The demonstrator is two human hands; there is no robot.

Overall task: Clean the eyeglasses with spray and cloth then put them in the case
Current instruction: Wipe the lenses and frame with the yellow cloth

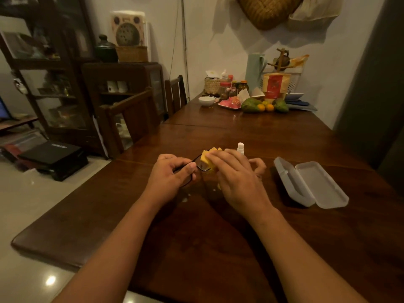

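I see both bare hands raised just above the dark wooden table [218,248], close together near its middle. My left hand [172,173] is curled closed around the black eyeglasses [200,166], with the thumb pressed on the frame from the near side and the fingers wrapped behind; part of the thin rim and one lens show between the two hands, and another bit of frame curves out under the left palm. My right hand [236,178] is pinched shut on a yellow cloth [211,155], which is folded over the lens on the right side of the glasses, so the cloth is touching the glass. The fingers lie flat over the cloth and hide most of it; only its upper edge sticks out beyond the fingertips.

Just behind the right hand stands a small white spray bottle [241,148], upright on the table, its lower part hidden by the hand. To the right, well apart from the hands, the grey case [310,185] lies open on the tabletop, lid folded flat beside the tray, and nothing shows inside it.

At the far end of the table I make out a white bowl [206,100], green and orange fruit [264,106], jars and a woven basket [213,85]. A wooden chair [131,119] stands along the left edge.
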